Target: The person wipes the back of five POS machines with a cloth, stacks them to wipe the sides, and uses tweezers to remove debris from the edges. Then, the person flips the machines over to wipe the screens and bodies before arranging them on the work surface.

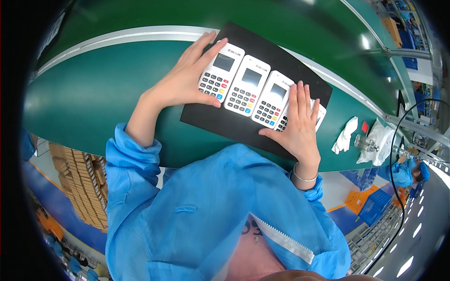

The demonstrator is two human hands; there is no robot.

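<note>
White card payment terminals lie face up side by side in a slanting row on a black mat (pixel 206 116). My left hand (pixel 185 79) is open over the left end of the row. Its thumb and fingers spread around the leftmost terminal (pixel 224 63), thumb at the lower edge, fingertips near the top. Next to it are a second terminal (pixel 248 79) and a third terminal (pixel 276 93), each with a dark screen and keypad. My right hand (pixel 300 122) lies open, fingers stretched, across the row's right end. It hides most of the terminal surface there.
The mat rests on a green workbench (pixel 93 89) with a metal rail (pixel 140 35) behind. To the right are a crumpled white glove (pixel 345 136), a plastic bag (pixel 380 140) and a clear bottle (pixel 365 143). A black cable (pixel 402 187) hangs at right. Stacked cartons (pixel 82 187) stand lower left.
</note>
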